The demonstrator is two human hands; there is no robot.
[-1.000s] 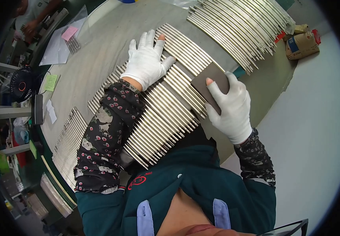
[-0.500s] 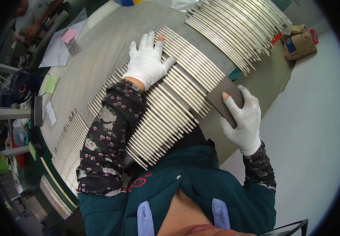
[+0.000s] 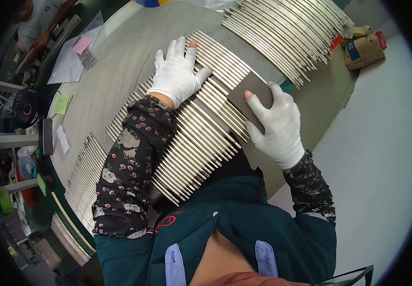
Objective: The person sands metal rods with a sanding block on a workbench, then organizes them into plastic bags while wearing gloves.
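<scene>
Two gloved hands, left hand [image 3: 177, 74] and right hand [image 3: 277, 126], press metal rods [image 3: 201, 138]

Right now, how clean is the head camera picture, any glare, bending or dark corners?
Head view: sharp in the middle, where the left hand and the right hand with its grey pad show crisply; soft sheen, no blown-out glare, on the metal rods; the table edge and rod rows bow toward the rim; black vignette fills the corners.

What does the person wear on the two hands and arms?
Both the left hand and the right hand wear white cloth gloves, some fingertips cut open. Both forearms have dark sleeves printed with small red and pale patterns.
</scene>
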